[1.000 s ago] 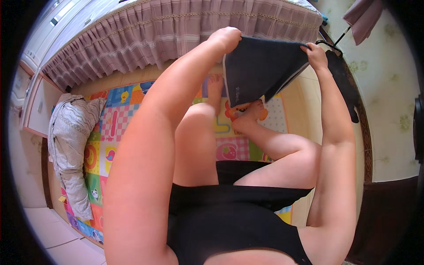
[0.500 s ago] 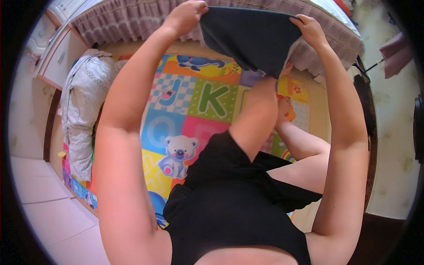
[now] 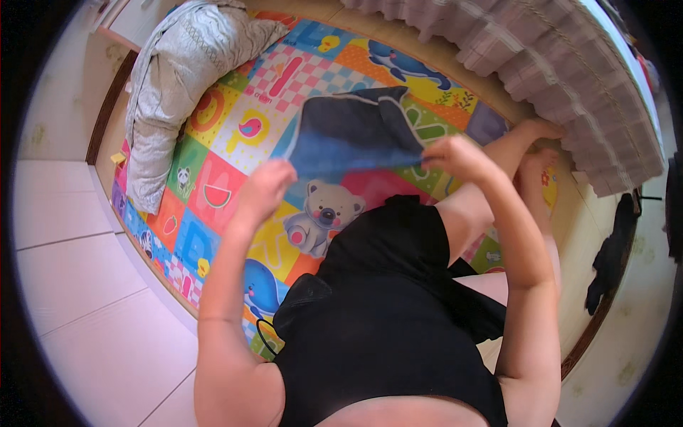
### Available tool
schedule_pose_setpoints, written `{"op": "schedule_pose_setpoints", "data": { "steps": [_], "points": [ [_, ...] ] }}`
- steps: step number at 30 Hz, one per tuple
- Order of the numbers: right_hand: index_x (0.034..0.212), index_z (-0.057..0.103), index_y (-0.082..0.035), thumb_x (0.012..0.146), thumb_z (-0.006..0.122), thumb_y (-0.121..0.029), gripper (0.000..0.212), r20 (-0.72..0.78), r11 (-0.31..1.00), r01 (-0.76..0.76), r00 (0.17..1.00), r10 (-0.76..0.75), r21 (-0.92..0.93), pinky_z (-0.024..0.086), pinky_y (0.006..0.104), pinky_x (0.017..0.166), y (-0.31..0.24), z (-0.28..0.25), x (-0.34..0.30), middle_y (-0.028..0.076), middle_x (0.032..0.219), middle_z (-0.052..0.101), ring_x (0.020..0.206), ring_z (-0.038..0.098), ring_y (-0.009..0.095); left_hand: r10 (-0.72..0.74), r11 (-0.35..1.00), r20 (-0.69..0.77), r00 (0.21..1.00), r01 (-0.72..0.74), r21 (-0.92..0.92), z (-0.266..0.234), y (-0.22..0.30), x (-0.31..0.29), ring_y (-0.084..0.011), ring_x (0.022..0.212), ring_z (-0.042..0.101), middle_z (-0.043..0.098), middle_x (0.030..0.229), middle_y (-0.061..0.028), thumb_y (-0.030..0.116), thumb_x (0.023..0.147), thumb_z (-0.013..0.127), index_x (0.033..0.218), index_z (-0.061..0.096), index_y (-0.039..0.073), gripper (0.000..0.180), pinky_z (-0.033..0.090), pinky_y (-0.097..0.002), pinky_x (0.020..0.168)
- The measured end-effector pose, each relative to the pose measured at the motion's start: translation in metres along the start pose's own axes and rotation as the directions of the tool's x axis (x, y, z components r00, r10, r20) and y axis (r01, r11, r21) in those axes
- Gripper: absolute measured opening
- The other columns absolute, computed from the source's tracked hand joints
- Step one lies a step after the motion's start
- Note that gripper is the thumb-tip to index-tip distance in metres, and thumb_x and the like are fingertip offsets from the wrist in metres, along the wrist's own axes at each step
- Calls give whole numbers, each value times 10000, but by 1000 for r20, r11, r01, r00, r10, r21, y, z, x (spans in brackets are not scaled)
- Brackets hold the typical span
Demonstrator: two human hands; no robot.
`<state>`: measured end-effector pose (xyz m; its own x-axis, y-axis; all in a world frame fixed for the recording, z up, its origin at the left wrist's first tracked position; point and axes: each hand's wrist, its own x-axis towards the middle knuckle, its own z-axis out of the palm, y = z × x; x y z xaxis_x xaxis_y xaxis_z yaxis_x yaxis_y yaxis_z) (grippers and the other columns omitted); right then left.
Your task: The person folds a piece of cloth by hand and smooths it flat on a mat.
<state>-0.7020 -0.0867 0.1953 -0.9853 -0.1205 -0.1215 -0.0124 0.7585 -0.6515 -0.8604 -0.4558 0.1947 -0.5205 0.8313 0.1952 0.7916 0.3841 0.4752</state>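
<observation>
A dark blue-grey cloth [image 3: 356,132] with a pale edge is stretched out in front of me, over the play mat [image 3: 238,135]. Its far part lies across the mat with a fold near the far right corner, and the near edge is smeared by motion. My left hand [image 3: 269,186] is closed on the near left corner. At the near right corner, my right hand [image 3: 459,158] pinches the cloth with the fingers curled in. What kind of cloth piece it is, I cannot make out.
A crumpled grey-white quilt [image 3: 178,71] lies along the mat's left edge. On the right stands a bed with a pleated skirt [image 3: 541,64]. My bent legs [image 3: 469,213] rest at the mat's right side. A black cloth item [image 3: 612,249] lies by the right wall.
Both hands have come down and closer to me with the cloth. It hung raised near the bed before and now spreads over the mat. My view has turned toward the left.
</observation>
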Motion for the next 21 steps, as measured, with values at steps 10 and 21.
{"op": "schedule_pose_setpoints", "data": {
  "steps": [10, 21],
  "points": [
    [917, 694, -33, 779, 720, -244, 254, 497, 966, -225, 857, 135, 126, 471, 308, 672, -32, -31, 0, 119, 778, 672, 715, 627, 217, -168, 877, 581, 797, 390, -281, -48, 33, -15, -268, 791, 593, 613, 822, -111, 184, 866, 589, 919, 630, 26, 171, 468, -338, 725],
    [998, 670, -81, 815, 640, -276, 269, -186, 974, -219, 961, 206, -54, 463, 416, 724, 65, -7, 131, 191, 879, 640, 828, 600, 363, -346, 915, 239, 907, 383, -127, 27, -102, 127, -263, 816, 622, 652, 875, -141, 228, 868, 581, 980, 648, 30, 238, 476, -343, 732]
  ]
}}
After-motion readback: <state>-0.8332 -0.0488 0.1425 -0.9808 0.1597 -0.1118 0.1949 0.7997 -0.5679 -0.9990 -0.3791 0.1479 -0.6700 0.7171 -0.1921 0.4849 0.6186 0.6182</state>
